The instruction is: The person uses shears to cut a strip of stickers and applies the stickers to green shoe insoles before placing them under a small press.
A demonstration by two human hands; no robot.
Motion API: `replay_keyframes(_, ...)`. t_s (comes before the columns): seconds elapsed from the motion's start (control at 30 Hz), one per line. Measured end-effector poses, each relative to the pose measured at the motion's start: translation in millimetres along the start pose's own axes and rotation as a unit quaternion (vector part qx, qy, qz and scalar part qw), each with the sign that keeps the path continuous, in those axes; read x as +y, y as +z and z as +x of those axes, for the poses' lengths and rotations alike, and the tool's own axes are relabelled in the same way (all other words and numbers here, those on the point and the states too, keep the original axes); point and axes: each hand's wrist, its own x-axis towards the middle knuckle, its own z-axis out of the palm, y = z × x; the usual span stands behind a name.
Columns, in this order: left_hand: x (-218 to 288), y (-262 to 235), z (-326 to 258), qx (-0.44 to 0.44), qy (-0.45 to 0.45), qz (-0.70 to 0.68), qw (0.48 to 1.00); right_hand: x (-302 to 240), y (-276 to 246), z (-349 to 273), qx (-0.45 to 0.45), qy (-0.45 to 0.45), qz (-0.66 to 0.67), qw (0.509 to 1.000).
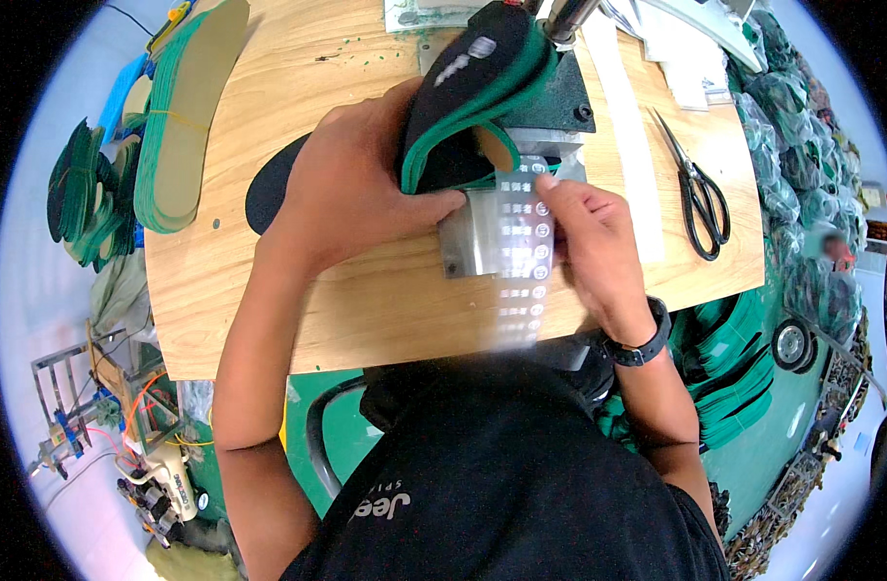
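My left hand is wrapped around black insoles with green edges, bent into a curve; the top one bears a white print. The insoles rest at a small metal press. My right hand pinches the upper part of a clear strip of white printed labels, just below the insoles. That strip hangs down over the press's shiny metal plate, its lower end blurred. Beside my left wrist, another black insole lies partly hidden on the wooden table.
Scissors with black handles lie to the right, past a long white paper strip. A banded stack of tan and green insoles sits at the left edge. Bagged goods are piled beyond the table's right side; green pieces are stacked below.
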Motion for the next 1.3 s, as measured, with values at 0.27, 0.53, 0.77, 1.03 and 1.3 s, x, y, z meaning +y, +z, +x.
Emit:
replay_keyframes(0.27, 3, 3, -1, -0.008, -0.011, 0.033, 0.999, 2, -7, 2, -0.010, -0.012, 0.012, 1.000)
replay_keyframes(0.53, 2, 4, -3, 0.010, -0.012, 0.083, 0.996, -3, -7, -6, -0.027, -0.018, 0.033, 0.999)
replay_keyframes(0.77, 4, 1, -6, 0.013, -0.017, 0.090, 0.996, 3, -9, -4, -0.042, -0.019, 0.002, 0.999)
replay_keyframes(1.03, 7, 2, -2, -0.008, -0.011, 0.083, 0.996, 5, -7, -1, -0.051, -0.035, -0.035, 0.997)
replay_keyframes(1.3, 4, -3, -6, -0.014, -0.037, 0.042, 0.998, 9, -16, -1, -0.006, -0.071, 0.006, 0.997)
